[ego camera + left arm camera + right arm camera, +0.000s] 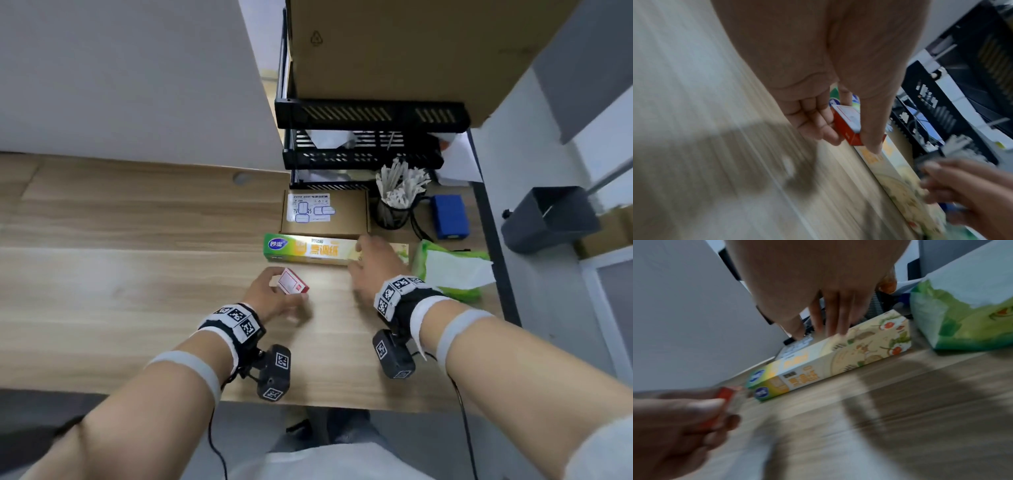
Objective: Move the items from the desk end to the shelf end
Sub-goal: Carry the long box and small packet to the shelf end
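Pinching a small red box (293, 281) by its sides, the left hand (274, 298) held it securely; light, stiff card. At three o'clock, the right hand (371, 262) lay flat-fingered on the cooking-paper carton (308, 249).

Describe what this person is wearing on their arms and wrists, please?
Both forearms are bare. Each wrist carries a black band covered with white squares of black coded markings, plus grey-white straps further up the arm. A small black camera block, also marked, hangs under each wrist, trailing a thin black cable.
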Demonstrator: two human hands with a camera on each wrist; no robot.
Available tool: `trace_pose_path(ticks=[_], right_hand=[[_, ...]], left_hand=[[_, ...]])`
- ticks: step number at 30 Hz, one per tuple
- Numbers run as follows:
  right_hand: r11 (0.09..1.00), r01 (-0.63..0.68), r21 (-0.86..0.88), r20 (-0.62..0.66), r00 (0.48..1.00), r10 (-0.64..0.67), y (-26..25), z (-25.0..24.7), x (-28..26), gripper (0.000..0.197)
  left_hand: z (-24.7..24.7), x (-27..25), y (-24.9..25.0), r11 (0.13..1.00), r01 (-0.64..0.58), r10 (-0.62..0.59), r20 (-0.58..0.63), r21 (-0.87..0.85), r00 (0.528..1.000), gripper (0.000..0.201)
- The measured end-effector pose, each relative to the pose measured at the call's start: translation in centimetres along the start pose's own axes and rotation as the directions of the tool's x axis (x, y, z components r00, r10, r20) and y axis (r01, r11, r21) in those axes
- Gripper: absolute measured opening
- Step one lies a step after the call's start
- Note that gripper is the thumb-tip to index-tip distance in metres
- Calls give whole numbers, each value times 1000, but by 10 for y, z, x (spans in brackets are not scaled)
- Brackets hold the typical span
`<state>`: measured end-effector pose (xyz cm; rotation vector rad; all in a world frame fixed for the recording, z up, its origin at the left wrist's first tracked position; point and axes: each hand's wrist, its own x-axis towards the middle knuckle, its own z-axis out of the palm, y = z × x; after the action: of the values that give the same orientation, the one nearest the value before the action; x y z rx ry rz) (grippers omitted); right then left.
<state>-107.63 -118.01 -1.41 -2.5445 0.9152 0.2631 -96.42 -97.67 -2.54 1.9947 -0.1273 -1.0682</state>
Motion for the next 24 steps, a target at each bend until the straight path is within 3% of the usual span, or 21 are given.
trace_pose_path(ticks=[2, 4, 7, 10, 13, 18, 24], right_hand=[[961, -48, 273, 267, 963, -28, -15, 6, -12, 37], [904, -140, 403, 367, 930, -20, -23, 22, -23, 35], [858, -161, 488, 328, 945, -9, -21, 41, -39, 23], [837, -203, 508, 296, 954, 52, -1, 49, -51, 16], [822, -275, 498, 278, 949, 149, 25, 55, -62, 15], [688, -386, 614, 199, 920, 338, 54, 46, -67, 24], [869, -301, 392, 154, 953, 260, 75, 30, -34, 30]], left_hand=[[15, -5, 4, 996, -64, 60, 71, 61, 996, 70], [28, -11, 5, 992, -117, 108, 157, 53, 982, 70], [39, -17, 2, 991, -126, 131, 265, -33, 955, 69], [41, -19, -4, 990, -54, 92, 317, -127, 944, 63], [41, -21, -8, 992, -23, 58, 292, -122, 955, 48], [43, -17, -13, 996, 49, -31, 223, -76, 974, 28], [39, -8, -7, 996, 84, -83, 153, -2, 985, 22]])
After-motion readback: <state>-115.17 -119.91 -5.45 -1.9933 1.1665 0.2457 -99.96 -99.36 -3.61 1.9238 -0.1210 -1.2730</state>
